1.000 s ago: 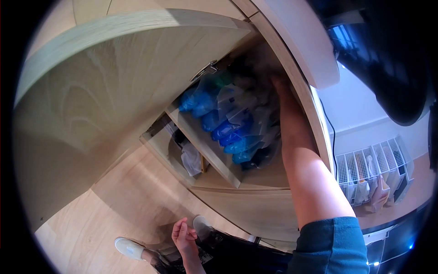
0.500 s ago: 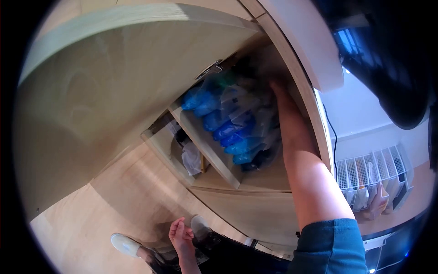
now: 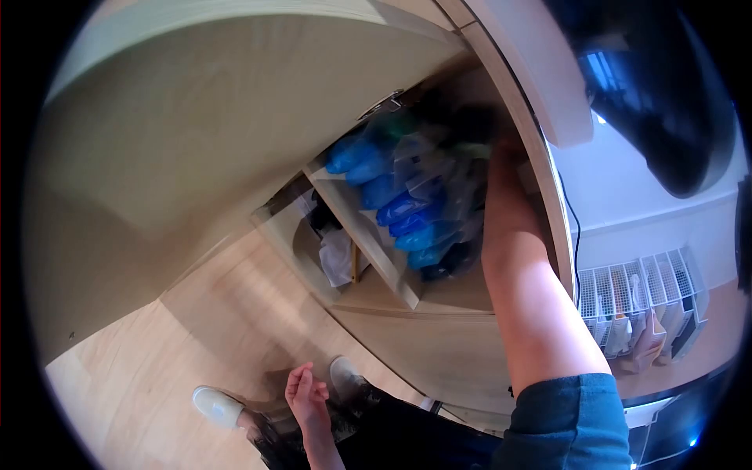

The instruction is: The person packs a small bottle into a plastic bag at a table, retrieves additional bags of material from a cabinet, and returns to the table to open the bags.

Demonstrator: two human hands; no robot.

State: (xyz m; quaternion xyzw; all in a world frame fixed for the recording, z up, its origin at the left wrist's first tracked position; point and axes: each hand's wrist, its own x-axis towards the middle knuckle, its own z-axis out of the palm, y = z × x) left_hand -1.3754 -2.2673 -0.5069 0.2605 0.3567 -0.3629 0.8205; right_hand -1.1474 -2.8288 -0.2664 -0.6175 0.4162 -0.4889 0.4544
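Observation:
My right arm reaches into the open cabinet (image 3: 376,270). At its end my right hand (image 3: 507,149) is in dark shadow deep inside, with its fingers hidden, so what it touches does not show. Beside that forearm is a stack of blue plastic bags (image 3: 411,211), with clear plastic bags (image 3: 419,160) over and behind them. My left hand (image 3: 308,392) hangs low in front of my legs, fingers loosely bent and somewhat apart, holding nothing.
The wooden cabinet door (image 3: 204,149) stands wide at the left. A lower compartment holds a white bag (image 3: 337,257). To the right, a white wire rack (image 3: 642,294) with packets stands on a desk, near a black cable (image 3: 574,227). My slippers (image 3: 218,405) are on the wooden floor.
My right hand has moved slightly within the cabinet's dark interior. The view has shifted a little, so the bags and cabinet sit slightly further right. My left hand stays low and loosely bent.

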